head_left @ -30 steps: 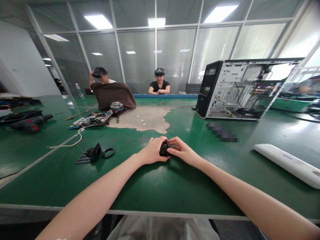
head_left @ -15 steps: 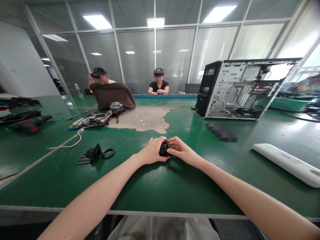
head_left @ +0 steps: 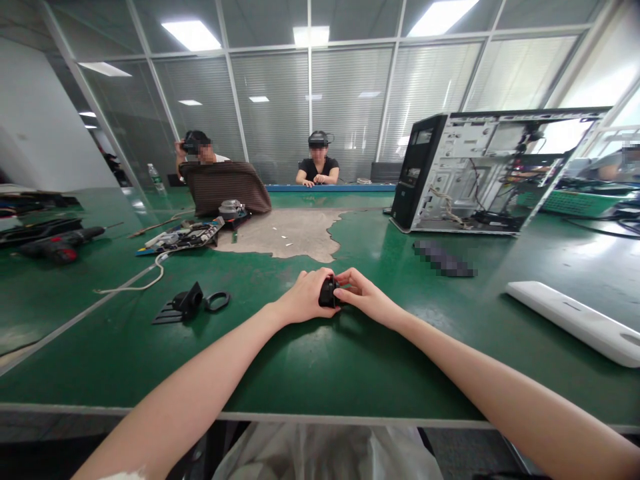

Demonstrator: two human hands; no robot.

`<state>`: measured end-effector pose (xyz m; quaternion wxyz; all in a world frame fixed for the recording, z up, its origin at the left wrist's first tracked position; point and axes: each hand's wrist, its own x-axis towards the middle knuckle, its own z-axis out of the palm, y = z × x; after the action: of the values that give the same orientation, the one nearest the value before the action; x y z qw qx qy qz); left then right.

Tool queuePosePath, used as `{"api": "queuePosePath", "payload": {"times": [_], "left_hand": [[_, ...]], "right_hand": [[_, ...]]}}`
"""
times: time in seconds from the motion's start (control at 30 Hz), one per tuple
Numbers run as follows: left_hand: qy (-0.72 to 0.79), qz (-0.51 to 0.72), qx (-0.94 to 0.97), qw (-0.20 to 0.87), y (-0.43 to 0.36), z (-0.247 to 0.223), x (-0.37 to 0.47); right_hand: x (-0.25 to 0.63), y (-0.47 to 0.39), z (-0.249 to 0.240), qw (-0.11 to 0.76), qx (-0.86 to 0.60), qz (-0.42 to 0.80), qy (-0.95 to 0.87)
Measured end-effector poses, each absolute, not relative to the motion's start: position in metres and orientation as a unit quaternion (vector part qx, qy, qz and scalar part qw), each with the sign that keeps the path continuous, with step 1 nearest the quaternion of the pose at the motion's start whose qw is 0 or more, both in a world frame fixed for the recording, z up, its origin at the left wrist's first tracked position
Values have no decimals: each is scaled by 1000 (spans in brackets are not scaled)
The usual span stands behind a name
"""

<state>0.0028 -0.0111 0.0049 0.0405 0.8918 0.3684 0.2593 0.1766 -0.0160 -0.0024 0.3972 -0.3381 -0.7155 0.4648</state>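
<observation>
A small black part [head_left: 328,293], boxy in shape, is held between my two hands just above the green table; its kind I cannot make out. My left hand [head_left: 303,295] wraps round it from the left, fingers over the top and thumb beneath. From the right, the fingertips and thumb of my right hand [head_left: 364,295] grip its edge. To the left lie a black slatted bracket [head_left: 181,304] and, just beside it, a black ring [head_left: 217,301]. Both touch neither hand.
An open computer case [head_left: 480,173] stands at the back right. A white oblong casing [head_left: 570,317] lies at the right. Circuit boards [head_left: 187,235], a white cable [head_left: 145,289] and a power drill [head_left: 63,245] lie left. Across the table sits a person [head_left: 319,167].
Both hands keep their hold on the small black part, with only slight finger movement. The whole view has shifted a little.
</observation>
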Motion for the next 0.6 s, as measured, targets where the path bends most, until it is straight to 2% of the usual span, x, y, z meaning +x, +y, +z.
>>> {"api": "queuePosePath", "payload": {"times": [0.27,0.6], "left_hand": [[376,255,890,51,-11,6,3],[371,255,892,49,-13,8,4]], "right_hand": [[182,-19,1,384,-279,493,-730],[178,-16,-2,409,-321,464,-717]]}}
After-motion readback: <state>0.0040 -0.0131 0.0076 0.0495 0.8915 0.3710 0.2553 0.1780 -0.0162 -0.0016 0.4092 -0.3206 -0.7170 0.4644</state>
